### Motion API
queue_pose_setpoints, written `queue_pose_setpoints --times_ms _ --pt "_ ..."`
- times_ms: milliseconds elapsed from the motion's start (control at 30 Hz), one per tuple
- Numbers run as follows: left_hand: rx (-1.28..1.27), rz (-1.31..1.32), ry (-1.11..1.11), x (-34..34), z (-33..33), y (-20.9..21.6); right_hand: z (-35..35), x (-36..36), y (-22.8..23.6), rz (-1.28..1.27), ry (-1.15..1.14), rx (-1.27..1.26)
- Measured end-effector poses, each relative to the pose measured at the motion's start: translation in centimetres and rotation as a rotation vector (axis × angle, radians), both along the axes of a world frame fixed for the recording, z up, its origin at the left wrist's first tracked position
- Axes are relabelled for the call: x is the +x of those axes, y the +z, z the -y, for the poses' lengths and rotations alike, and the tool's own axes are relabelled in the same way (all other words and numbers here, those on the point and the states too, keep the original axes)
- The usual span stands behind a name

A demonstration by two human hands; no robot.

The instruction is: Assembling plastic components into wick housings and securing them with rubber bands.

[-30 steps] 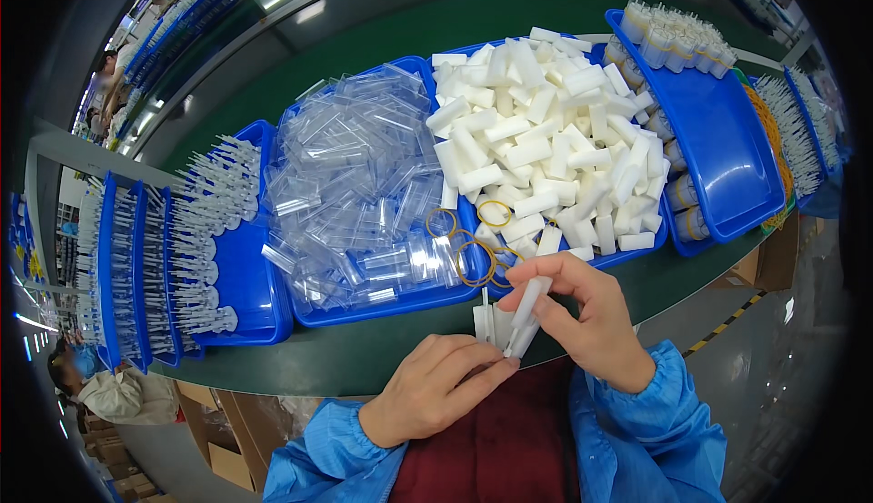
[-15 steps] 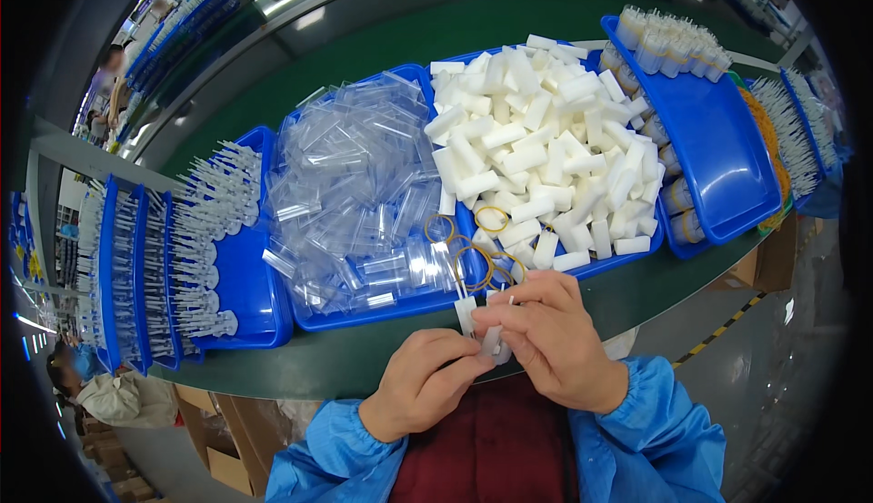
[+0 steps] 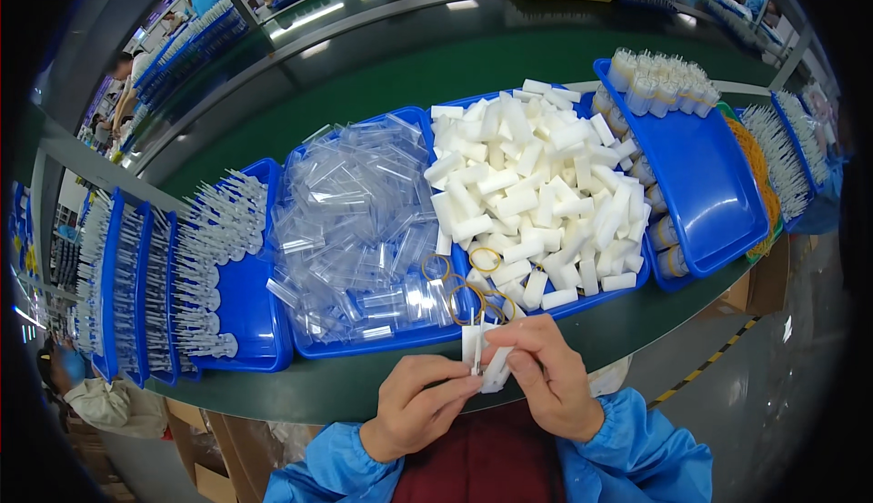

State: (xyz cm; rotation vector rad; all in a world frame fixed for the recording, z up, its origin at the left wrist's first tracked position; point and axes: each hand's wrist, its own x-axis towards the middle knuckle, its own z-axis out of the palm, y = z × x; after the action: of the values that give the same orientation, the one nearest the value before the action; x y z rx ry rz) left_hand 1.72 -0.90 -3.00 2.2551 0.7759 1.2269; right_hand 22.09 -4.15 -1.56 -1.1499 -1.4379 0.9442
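In front of my body, over the near table edge, both hands work on one small assembly. My left hand [image 3: 423, 401] pinches its lower end between thumb and fingertips. Thin upright prongs rise there between two white foam blocks: one block [image 3: 469, 345] stands on the left, and the other block [image 3: 496, 369] leans away to the right. My right hand [image 3: 550, 368] is closed on the right-hand block, thumb below and fingers above. The fingers partly hide how the pieces join. Several yellow rubber bands [image 3: 454, 306] lie on the tray rims just beyond.
A blue tray [image 3: 309, 350] of clear plastic sleeves stands beside a heap of white foam blocks [image 3: 518, 185]. At left, blue trays [image 3: 255, 344] bear upright white thin-stemmed parts. At right, a tilted blue tray [image 3: 705, 185] rests over banded bundles. Cardboard boxes [image 3: 759, 280] stand below.
The whole scene sits lower in the picture as the view tilted up. My right fingers have shifted, and the two foam blocks and prongs show more plainly between my hands.
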Motion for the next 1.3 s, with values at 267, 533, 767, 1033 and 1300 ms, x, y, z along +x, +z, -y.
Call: queue_pose_setpoints --times_ms 267,533,767,1033,1300 --pt "0.051 -0.144 -0.026 -0.7 0.1 0.6 -4.0 5.1 2.4 1.099 -0.256 0.408" --pt "0.016 -0.129 -0.015 -0.7 -0.1 0.6 -5.9 7.7 2.4 1.319 -0.238 0.411" --pt "0.035 -0.173 -0.028 -0.6 -0.3 1.2 -4.3 5.7 4.6 0.71 -0.144 0.097" --pt "0.069 -0.258 -0.051 -0.5 -0.7 2.1 -2.8 1.4 5.1 -0.183 0.18 -0.28" --pt "0.136 -0.367 -0.151 -0.9 -0.6 2.8 -4.5 2.1 3.5 -0.35 -0.126 -0.295"
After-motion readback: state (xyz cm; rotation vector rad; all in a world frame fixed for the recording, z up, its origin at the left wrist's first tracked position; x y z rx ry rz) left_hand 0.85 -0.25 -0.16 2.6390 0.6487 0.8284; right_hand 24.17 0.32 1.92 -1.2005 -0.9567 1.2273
